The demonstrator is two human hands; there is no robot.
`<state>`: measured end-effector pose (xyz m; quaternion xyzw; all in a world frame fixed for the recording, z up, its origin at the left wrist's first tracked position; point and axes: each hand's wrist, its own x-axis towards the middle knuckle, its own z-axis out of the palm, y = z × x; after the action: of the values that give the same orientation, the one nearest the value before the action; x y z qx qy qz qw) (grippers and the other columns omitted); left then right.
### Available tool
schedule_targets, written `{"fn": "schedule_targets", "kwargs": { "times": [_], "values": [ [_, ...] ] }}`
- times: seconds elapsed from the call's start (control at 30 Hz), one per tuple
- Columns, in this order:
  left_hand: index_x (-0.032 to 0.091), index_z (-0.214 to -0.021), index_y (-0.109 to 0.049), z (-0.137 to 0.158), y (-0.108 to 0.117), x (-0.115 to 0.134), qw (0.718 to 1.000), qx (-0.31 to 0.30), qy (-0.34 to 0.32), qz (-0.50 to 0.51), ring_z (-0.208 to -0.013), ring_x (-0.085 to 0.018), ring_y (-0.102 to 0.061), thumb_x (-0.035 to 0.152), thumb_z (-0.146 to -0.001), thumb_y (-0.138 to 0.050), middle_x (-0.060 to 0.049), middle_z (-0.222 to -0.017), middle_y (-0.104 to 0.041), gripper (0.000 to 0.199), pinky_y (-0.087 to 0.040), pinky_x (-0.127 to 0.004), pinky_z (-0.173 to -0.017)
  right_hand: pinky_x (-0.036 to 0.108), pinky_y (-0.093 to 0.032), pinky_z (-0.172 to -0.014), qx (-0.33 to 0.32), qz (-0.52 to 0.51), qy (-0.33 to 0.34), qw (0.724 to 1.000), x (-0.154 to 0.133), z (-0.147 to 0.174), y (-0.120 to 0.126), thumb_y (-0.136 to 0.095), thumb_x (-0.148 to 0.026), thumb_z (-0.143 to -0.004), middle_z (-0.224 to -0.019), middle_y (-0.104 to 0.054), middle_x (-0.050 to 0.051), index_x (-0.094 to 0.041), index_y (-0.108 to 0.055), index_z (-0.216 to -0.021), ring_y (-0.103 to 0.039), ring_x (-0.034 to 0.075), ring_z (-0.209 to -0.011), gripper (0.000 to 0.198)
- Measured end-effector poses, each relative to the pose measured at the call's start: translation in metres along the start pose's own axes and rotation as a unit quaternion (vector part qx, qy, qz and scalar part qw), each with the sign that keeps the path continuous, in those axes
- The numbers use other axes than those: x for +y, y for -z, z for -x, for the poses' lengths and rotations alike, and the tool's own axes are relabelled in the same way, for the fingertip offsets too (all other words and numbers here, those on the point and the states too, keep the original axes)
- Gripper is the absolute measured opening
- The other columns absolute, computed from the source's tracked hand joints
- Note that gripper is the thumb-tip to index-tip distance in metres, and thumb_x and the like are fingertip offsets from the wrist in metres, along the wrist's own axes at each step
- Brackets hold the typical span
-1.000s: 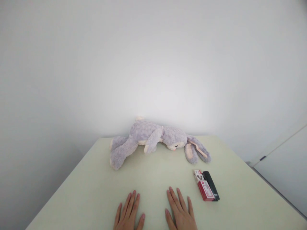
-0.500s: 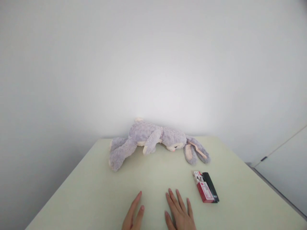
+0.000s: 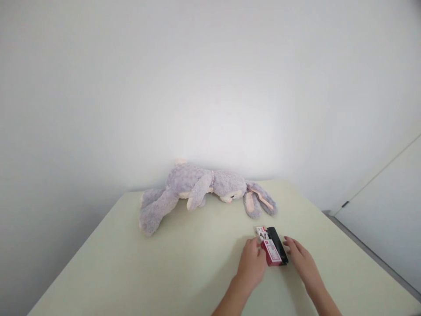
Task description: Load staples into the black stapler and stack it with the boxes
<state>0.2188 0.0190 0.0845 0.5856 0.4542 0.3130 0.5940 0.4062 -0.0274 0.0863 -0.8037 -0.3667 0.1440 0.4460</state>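
On the right part of the table, a red box with a white label, a smaller white box and a long black case lie side by side. My left hand is at the left side of the two boxes, thumb and fingers apart, seemingly touching the red box's edge. To the right of the black case is my right hand, its fingers stretched toward the case with a small gap. Neither hand has lifted anything. The fingertips of my left hand are partly hidden.
A grey plush rabbit lies on its side along the back of the pale table, its ears toward the right. Behind the table stands a white wall. A white panel with a dark catch is at the right.
Both hands have moved right and forward from the table's front to either side of the boxes and black case. The view has shifted slightly to the right.
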Motion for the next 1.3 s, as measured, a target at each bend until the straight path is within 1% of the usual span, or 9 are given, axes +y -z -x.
{"fn": "schedule_targets", "kwargs": {
  "times": [0.1,0.17,0.27,0.47,0.6,0.77,0.9,1.17,1.3],
  "values": [
    [0.015,-0.114,-0.069,-0.011,-0.006,0.008,0.998,0.002,-0.024,-0.061,-0.119,-0.025,-0.057,0.031,-0.089,-0.048,-0.014,-0.123,-0.068,0.037,-0.036,-0.034,-0.109,0.037,-0.054,-0.083,-0.079,-0.036,0.012,0.996,-0.002,-0.001,-0.019,-0.046,-0.069,-0.084,-0.09,-0.078,0.01,-0.019,-0.077,-0.088,-0.071,0.028,-0.088,0.059],
    [0.014,-0.115,-0.068,-0.006,0.006,0.008,0.995,0.012,-0.03,-0.091,-0.117,-0.025,-0.057,0.031,-0.092,-0.043,-0.014,-0.121,-0.068,0.039,-0.037,-0.033,-0.107,0.037,-0.053,-0.088,-0.109,-0.055,0.022,0.992,-0.007,0.009,-0.035,-0.048,-0.069,-0.084,-0.094,-0.078,0.01,-0.019,-0.076,-0.09,-0.07,0.028,-0.093,0.058],
    [0.015,-0.118,-0.067,0.015,0.048,-0.001,0.991,0.035,-0.026,-0.128,-0.114,-0.024,-0.059,0.034,-0.093,-0.04,-0.012,-0.12,-0.068,0.041,-0.039,-0.031,-0.104,0.036,-0.053,-0.089,-0.162,-0.083,0.045,0.982,-0.022,0.039,-0.064,-0.048,-0.067,-0.087,-0.097,-0.076,0.01,-0.019,-0.076,-0.093,-0.069,0.026,-0.094,0.056],
    [0.016,-0.114,-0.066,0.074,0.157,-0.021,0.975,0.12,0.015,-0.188,-0.108,-0.022,-0.063,0.033,-0.093,-0.032,-0.01,-0.114,-0.071,0.044,-0.044,-0.029,-0.098,0.031,-0.054,-0.085,-0.265,-0.142,0.101,0.948,-0.069,0.129,-0.13,-0.051,-0.058,-0.093,-0.1,-0.073,0.008,-0.021,-0.077,-0.1,-0.07,0.023,-0.093,0.046],
    [0.018,-0.112,-0.068,0.1,0.191,-0.024,0.964,0.147,0.037,-0.217,-0.106,-0.02,-0.066,0.034,-0.093,-0.032,-0.009,-0.113,-0.073,0.044,-0.047,-0.027,-0.096,0.031,-0.055,-0.079,-0.277,-0.158,0.105,0.942,-0.093,0.164,-0.156,-0.055,-0.053,-0.093,-0.098,-0.074,0.008,-0.018,-0.072,-0.116,-0.069,0.023,-0.086,0.046],
    [0.016,-0.131,-0.056,0.11,0.17,-0.021,0.934,0.21,0.074,-0.279,-0.117,-0.025,-0.062,0.043,-0.093,-0.04,-0.013,-0.125,-0.064,0.05,-0.044,-0.033,-0.101,0.032,-0.054,-0.073,-0.269,-0.137,0.088,0.949,-0.094,0.154,-0.153,-0.06,-0.049,-0.088,-0.091,-0.074,0.005,-0.014,-0.064,-0.127,-0.068,0.022,-0.076,0.052],
    [0.018,-0.142,-0.046,0.116,0.161,-0.027,0.893,0.191,0.088,-0.398,-0.119,-0.025,-0.061,0.03,-0.085,-0.053,-0.012,-0.128,-0.06,0.059,-0.045,-0.031,-0.1,0.033,-0.054,-0.079,-0.225,-0.107,0.082,0.965,-0.073,0.135,-0.132,-0.059,-0.051,-0.086,-0.101,-0.075,0.008,-0.013,-0.064,-0.127,-0.069,0.024,-0.084,0.055],
    [0.02,-0.129,-0.056,0.103,0.237,-0.036,0.858,0.259,0.042,-0.441,-0.104,-0.021,-0.065,0.029,-0.092,-0.05,-0.008,-0.122,-0.061,0.039,-0.048,-0.032,-0.095,0.034,-0.055,-0.078,-0.207,-0.1,0.055,0.972,-0.055,0.13,-0.109,-0.06,-0.056,-0.084,-0.1,-0.076,0.009,-0.013,-0.068,-0.123,-0.07,0.026,-0.084,0.058],
    [0.021,-0.135,-0.054,0.088,0.248,-0.038,0.855,0.271,0.017,-0.442,-0.113,-0.021,-0.062,0.032,-0.097,-0.045,-0.007,-0.124,-0.061,0.041,-0.046,-0.033,-0.1,0.035,-0.055,-0.082,-0.217,-0.104,0.057,0.969,-0.056,0.13,-0.107,-0.059,-0.054,-0.086,-0.106,-0.076,0.01,-0.014,-0.067,-0.124,-0.07,0.026,-0.089,0.056]
  ]
}}
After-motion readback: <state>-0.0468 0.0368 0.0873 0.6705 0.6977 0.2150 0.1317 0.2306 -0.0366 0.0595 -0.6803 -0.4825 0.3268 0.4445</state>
